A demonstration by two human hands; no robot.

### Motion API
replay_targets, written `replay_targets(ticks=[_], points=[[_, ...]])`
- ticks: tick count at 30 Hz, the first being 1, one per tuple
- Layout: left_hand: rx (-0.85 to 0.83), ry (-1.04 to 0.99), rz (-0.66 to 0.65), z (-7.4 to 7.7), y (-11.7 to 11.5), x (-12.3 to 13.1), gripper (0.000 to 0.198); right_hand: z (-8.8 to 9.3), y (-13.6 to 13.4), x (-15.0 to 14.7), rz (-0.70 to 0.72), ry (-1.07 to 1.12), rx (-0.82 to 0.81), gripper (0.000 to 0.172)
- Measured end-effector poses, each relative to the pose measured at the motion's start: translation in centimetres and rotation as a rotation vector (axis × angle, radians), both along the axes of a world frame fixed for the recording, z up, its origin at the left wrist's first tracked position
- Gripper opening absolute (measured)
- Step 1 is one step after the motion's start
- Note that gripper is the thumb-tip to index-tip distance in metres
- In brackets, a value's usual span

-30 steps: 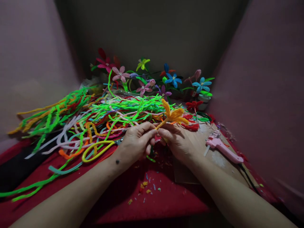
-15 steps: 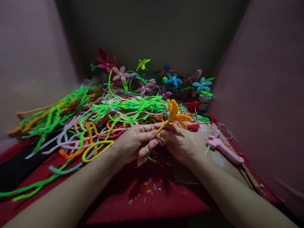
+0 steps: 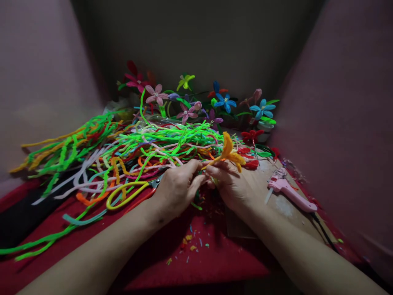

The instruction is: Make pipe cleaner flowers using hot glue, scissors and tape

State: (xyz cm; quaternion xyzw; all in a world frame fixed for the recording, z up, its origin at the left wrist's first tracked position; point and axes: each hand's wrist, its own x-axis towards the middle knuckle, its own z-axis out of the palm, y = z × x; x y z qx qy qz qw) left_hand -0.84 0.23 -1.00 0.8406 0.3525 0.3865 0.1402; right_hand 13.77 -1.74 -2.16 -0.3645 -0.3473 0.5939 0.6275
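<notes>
- Scissors (image 3: 155,183) lie just left of my left hand (image 3: 178,186).
- That hand is curled nearly closed at the lower stem of the orange flower (image 3: 227,150); I can't tell whether it grips.
- My right hand (image 3: 235,186) pinches the stem, bloom tilted up rightward.
- Glue gun (image 3: 291,194) rests beyond, on cardboard (image 3: 278,219).

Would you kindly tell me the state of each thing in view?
Orange flower: held, petals spread
Right hand: gripping the flower
Left hand: curled, grip unclear
Scissors: lying down, handles apart
Glue gun: lying down, power unclear
Pipe cleaners: loose, heaped
Scraps: scattered
Light blue flower: open
</notes>
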Motion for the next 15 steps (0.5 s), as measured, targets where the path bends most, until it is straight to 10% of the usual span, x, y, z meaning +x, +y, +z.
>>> replay_targets(ticks=[5, 15], points=[[0.189, 0.113, 0.030, -0.6, -0.1, -0.1, 0.023, 0.0, -0.2, -0.2, -0.010, -0.085, 0.008, 0.016], [-0.164, -0.136, -0.008, 0.7, -0.6, 0.0, 0.016, 0.5, -0.5, 0.1, 0.089, -0.188, 0.104, 0.015]])
